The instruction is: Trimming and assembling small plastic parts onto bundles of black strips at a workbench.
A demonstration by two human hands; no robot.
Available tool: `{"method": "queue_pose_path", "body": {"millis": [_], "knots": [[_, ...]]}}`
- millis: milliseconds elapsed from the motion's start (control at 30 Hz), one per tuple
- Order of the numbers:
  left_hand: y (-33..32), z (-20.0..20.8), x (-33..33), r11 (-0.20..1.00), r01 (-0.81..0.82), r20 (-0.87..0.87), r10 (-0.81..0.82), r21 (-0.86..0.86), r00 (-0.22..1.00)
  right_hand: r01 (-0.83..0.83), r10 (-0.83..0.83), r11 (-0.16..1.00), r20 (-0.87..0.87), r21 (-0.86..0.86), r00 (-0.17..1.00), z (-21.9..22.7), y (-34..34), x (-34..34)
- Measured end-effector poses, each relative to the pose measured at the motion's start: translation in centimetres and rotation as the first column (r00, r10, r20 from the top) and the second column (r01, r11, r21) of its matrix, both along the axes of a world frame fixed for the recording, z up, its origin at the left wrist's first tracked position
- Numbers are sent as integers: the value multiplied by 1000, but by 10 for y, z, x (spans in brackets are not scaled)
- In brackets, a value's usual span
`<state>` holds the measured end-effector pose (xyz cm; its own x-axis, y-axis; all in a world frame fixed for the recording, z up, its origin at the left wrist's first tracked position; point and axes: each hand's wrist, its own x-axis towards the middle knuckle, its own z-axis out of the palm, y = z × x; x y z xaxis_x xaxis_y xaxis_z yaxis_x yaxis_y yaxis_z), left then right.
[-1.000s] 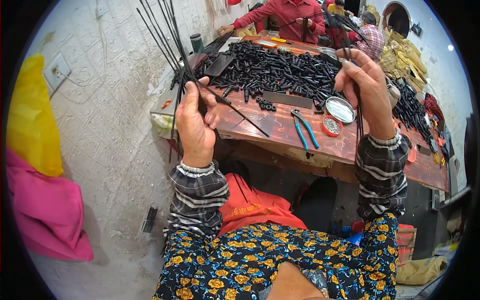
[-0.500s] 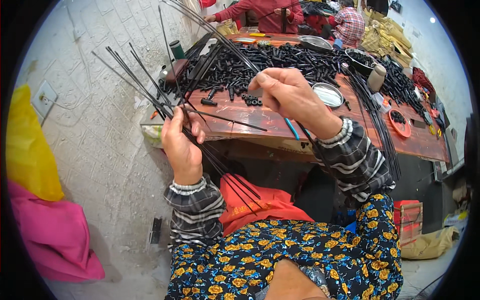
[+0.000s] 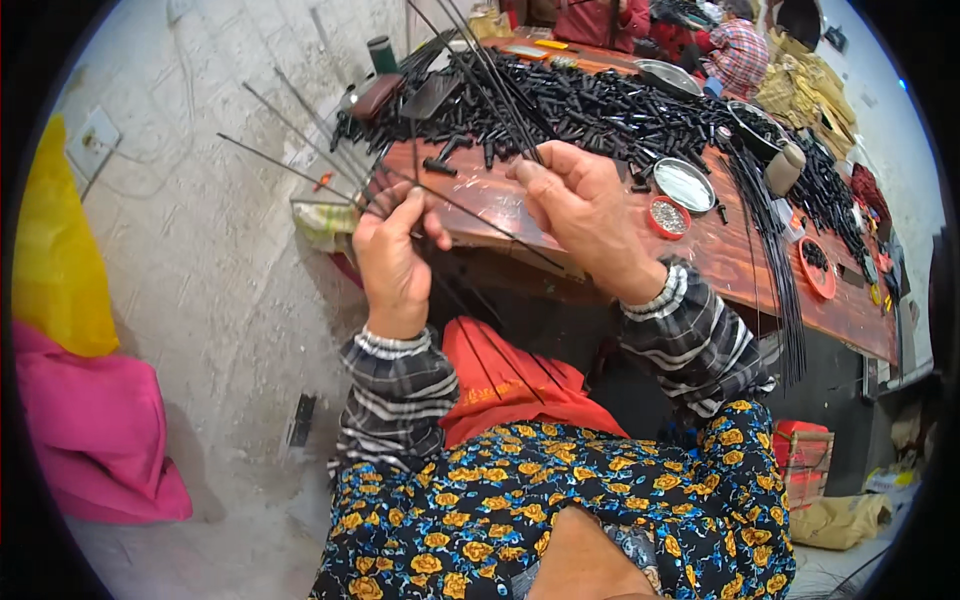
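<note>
My left hand [image 3: 393,262] is closed around several thin black rods [image 3: 288,170]. They fan out to the upper left, and their other ends hang over my lap. One rod [image 3: 490,222] slants across from the left hand, passing below the right hand. My right hand [image 3: 585,215] pinches a second bunch of thin black rods [image 3: 507,112], which rise to the upper left over the table. Both hands are held up in front of the near edge of the reddish wooden table [image 3: 730,262]. The lower ends of the right bunch are hidden behind the fingers.
A heap of black tubular parts [image 3: 600,112] covers the table's far side. A red dish [image 3: 668,236] of small metal bits sits beside a metal dish [image 3: 711,200]. More black rods [image 3: 782,310] overhang the table's right front. Red cloth [image 3: 500,375] lies by my lap. People work beyond.
The view has shifted, and my right hand is lower and closer to the left one. The red dish of metal bits has come into sight. The left bunch of rods spreads wider, blurred by motion.
</note>
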<state>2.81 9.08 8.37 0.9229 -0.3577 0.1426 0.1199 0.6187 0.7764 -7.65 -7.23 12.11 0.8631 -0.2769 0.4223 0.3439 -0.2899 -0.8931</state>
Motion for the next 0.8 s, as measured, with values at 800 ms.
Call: {"method": "queue_pose_path", "body": {"millis": [800], "knots": [[-21,-3,-15,997,-25,66,30,-76,997,-51,52,997,-26,55,998,-55,25,34]]}}
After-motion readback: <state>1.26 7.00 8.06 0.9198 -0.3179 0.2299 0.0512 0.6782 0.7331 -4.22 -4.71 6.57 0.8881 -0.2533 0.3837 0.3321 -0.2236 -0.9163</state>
